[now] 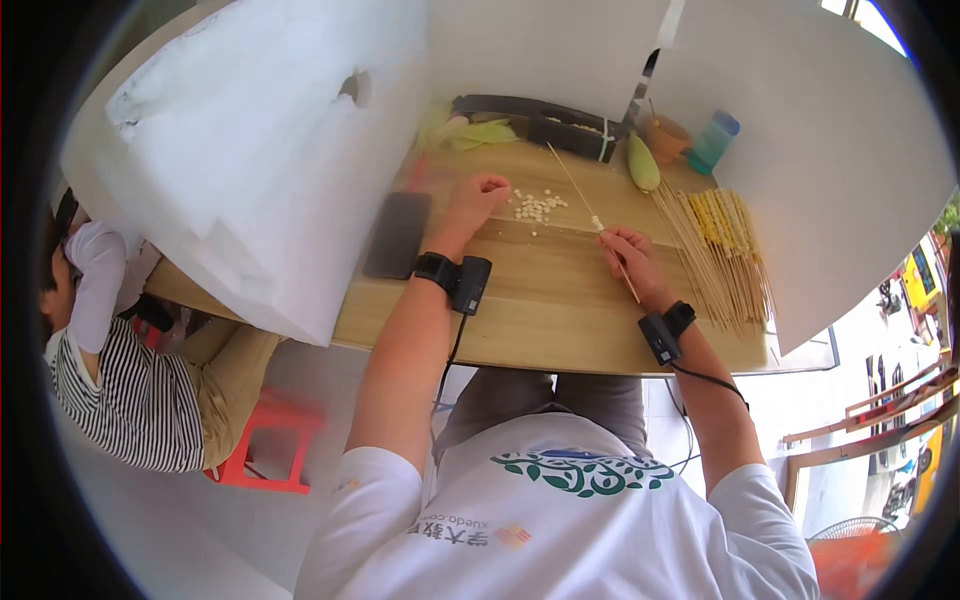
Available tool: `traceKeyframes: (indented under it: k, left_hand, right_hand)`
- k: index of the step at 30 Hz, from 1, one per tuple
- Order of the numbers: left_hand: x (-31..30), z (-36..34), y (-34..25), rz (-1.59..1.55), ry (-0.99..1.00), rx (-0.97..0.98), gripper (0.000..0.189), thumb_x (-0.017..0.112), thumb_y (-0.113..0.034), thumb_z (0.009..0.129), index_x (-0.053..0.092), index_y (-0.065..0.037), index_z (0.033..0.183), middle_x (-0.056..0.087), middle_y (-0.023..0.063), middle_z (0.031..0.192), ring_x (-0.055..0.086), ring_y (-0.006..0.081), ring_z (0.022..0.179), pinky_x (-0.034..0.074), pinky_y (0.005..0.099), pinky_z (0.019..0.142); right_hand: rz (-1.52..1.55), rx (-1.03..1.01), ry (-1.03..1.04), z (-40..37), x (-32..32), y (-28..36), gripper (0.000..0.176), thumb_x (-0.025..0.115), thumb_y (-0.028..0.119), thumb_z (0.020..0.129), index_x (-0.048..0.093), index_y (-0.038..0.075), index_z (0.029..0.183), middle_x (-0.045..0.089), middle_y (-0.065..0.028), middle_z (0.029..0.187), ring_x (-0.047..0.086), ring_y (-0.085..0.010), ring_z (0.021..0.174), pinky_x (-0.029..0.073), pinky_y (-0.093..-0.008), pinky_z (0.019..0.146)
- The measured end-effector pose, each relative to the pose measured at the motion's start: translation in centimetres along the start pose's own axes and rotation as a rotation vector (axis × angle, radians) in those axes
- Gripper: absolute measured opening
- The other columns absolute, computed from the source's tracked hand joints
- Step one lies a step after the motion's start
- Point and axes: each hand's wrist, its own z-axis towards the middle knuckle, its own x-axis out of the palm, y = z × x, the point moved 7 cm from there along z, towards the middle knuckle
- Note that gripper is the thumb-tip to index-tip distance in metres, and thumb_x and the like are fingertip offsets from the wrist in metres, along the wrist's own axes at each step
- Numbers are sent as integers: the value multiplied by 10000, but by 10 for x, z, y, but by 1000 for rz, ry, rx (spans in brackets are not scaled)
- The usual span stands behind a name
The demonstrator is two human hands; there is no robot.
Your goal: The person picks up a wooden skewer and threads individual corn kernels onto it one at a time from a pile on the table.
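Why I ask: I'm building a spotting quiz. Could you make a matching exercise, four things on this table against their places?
Things:
1. phone
2. kernel pile
3. single skewer
4. skewer bundle

Places:
A. held in the right hand
B. on the table, right of the right hand
C. just right of the left hand
D. lying flat, left of the left hand

Pairs: 1-D, 2-C, 3-A, 4-B

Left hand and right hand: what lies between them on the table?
In the head view, a pile of pale kernels lies there, close to the left hand; the right hand holds a thin skewer.
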Motion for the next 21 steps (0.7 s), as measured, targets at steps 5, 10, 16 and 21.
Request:
traceKeyframes:
  k: [5,10,16,21]
  left_hand:
    - [-1,3,10,-35,34,-56,221,680,-131,840,676,-1,1019,695,65,928,620,125,847,469,262,764]
    - [-1,4,17,40,69,-62,252,668,-189,847,673,-13,1028,689,83,967,616,179,945,469,321,844]
    - [-3,3,11,-8,-33,2,139,674,-63,850,668,9,969,684,33,833,616,85,743,465,217,686]
    - [2,2,0,75,-146,-97,155,691,-86,818,675,18,932,668,27,795,586,82,699,451,228,620]
  right_hand:
    - [-28,7,-9,-1,0,1,179,550,200,977,621,52,907,430,63,540,327,-27,439,219,-199,413]
    - [-16,6,-5,-3,2,4,171,551,195,974,618,52,908,426,64,542,326,-26,446,222,-199,417]
    - [-32,22,25,-2,2,6,186,558,188,970,641,43,888,475,56,566,375,-23,481,265,-190,449]
    - [-81,38,3,-3,2,1,185,555,186,973,632,45,880,474,53,566,379,-22,490,270,-187,462]
